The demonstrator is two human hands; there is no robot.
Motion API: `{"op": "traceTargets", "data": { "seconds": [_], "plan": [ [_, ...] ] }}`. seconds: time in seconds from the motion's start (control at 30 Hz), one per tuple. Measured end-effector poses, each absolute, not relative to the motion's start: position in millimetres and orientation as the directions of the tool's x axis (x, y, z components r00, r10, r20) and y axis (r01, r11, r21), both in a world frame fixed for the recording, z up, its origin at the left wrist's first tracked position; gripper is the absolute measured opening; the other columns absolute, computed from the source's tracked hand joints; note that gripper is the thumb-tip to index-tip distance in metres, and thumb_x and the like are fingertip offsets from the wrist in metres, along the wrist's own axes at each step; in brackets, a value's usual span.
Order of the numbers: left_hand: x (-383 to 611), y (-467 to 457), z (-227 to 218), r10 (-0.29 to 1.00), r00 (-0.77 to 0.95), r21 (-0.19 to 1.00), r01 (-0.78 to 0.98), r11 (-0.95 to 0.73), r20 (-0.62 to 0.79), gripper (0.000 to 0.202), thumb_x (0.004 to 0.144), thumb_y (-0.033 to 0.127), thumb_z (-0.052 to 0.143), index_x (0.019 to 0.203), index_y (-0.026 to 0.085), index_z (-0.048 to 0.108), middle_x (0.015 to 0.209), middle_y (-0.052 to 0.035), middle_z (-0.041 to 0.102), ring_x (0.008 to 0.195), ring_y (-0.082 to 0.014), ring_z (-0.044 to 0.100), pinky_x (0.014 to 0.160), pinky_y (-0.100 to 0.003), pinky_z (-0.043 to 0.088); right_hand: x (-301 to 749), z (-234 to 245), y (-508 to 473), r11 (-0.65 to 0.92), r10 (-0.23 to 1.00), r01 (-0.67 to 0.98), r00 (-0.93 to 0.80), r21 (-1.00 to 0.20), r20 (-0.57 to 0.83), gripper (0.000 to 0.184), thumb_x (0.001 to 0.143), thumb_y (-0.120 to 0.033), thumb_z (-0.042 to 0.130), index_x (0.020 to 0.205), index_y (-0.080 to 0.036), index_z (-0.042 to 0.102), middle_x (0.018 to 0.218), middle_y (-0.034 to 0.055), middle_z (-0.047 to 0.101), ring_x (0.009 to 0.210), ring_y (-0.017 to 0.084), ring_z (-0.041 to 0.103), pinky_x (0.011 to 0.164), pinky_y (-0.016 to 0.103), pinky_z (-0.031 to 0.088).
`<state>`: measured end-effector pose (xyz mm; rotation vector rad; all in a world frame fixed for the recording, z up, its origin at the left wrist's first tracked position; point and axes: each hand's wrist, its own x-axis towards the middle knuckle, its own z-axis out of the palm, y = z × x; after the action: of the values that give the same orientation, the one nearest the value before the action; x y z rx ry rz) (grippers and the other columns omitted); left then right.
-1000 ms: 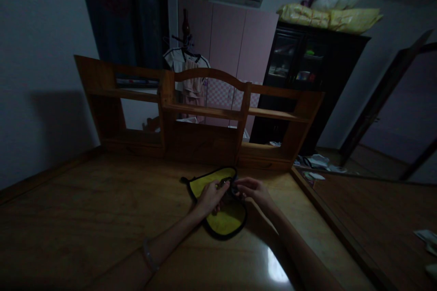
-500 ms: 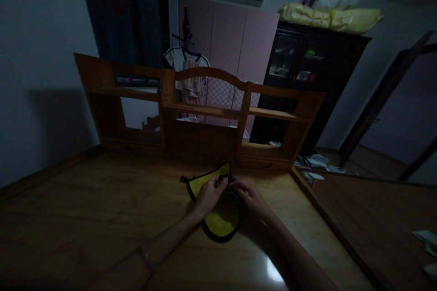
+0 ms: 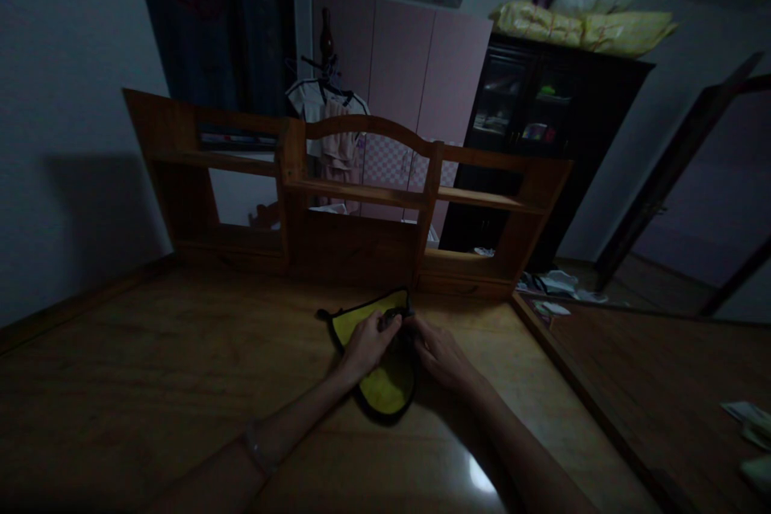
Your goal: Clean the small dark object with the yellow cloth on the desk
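Observation:
A yellow cloth with a black border (image 3: 385,389) lies partly spread on the wooden tabletop, with a small loop at its left corner. Over its middle, my left hand (image 3: 366,347) is closed around a small dark, shiny object (image 3: 391,316), its kind too dim to make out. My right hand (image 3: 442,352) meets it from the right, fingers pinched together on a gathered part of the cloth against the object's right end. The fingers hide much of both the object and the bunched cloth. A bracelet (image 3: 259,450) circles my left forearm.
A low wooden shelf unit (image 3: 355,191) runs along the table's far edge. The wall (image 3: 72,120) borders the left side. A raised wooden edge (image 3: 578,385) lines the right, with papers (image 3: 750,418) beyond it. Behind stand a pink wardrobe (image 3: 401,56) and a dark cabinet (image 3: 590,112).
My right hand has shifted slightly, its fingers now curled lower. The cloth's lower flap has narrowed, its right edge drawn inward. My left hand stays nearly in place on the dark object.

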<state>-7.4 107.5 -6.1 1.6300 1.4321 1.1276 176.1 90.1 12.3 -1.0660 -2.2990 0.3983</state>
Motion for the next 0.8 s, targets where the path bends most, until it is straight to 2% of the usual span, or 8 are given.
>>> {"op": "traceTargets", "data": {
  "seconds": [0.13, 0.27, 0.53, 0.8],
  "plan": [
    [-9.1, 109.9, -8.3, 0.970, 0.028, 0.857, 0.463, -0.226, 0.241, 0.046, 0.084, 0.060, 0.047, 0.086, 0.017, 0.060, 0.068, -0.0031, 0.065, 0.061, -0.0175, 0.061, 0.053, -0.024, 0.039, 174.7, 6.8, 88.9, 0.613, 0.787, 0.721, -0.519, -0.324, 0.334, 0.038, 0.092, -0.015, 0.039, 0.129, -0.019, 0.043, 0.111, 0.0100, 0.065, 0.095, 0.022, 0.061, 0.082, 0.030, 0.042],
    [-9.0, 111.7, -10.7, 0.960, 0.035, 0.827, 0.501, -0.257, 0.277, 0.049, 0.084, 0.064, 0.045, 0.088, 0.017, 0.061, 0.076, -0.0056, 0.067, 0.070, -0.0202, 0.063, 0.058, -0.025, 0.040, 172.4, 6.5, 88.0, 0.566, 0.817, 0.791, -0.502, -0.231, 0.285, 0.035, 0.093, -0.017, 0.037, 0.128, -0.019, 0.044, 0.100, 0.0095, 0.068, 0.082, 0.021, 0.063, 0.072, 0.029, 0.038],
    [-9.4, 110.1, -11.2, 0.961, 0.045, 0.806, 0.535, -0.254, 0.272, 0.052, 0.085, 0.066, 0.042, 0.094, 0.019, 0.061, 0.085, -0.0079, 0.069, 0.079, -0.0228, 0.064, 0.068, -0.028, 0.043, 170.0, 8.2, 87.1, 0.539, 0.833, 0.822, -0.485, -0.187, 0.267, 0.035, 0.093, -0.019, 0.036, 0.127, -0.019, 0.044, 0.098, 0.0099, 0.070, 0.078, 0.022, 0.064, 0.067, 0.029, 0.035],
    [-7.1, 109.3, -10.3, 0.958, 0.048, 0.795, 0.547, -0.261, 0.282, 0.053, 0.084, 0.067, 0.041, 0.092, 0.019, 0.060, 0.084, -0.0082, 0.069, 0.079, -0.0228, 0.064, 0.067, -0.028, 0.043, 169.0, 4.4, 88.5, 0.514, 0.842, 0.844, -0.460, -0.157, 0.281, 0.035, 0.093, -0.018, 0.038, 0.127, -0.019, 0.046, 0.096, 0.0094, 0.071, 0.077, 0.021, 0.064, 0.068, 0.028, 0.036]
  ]
}}
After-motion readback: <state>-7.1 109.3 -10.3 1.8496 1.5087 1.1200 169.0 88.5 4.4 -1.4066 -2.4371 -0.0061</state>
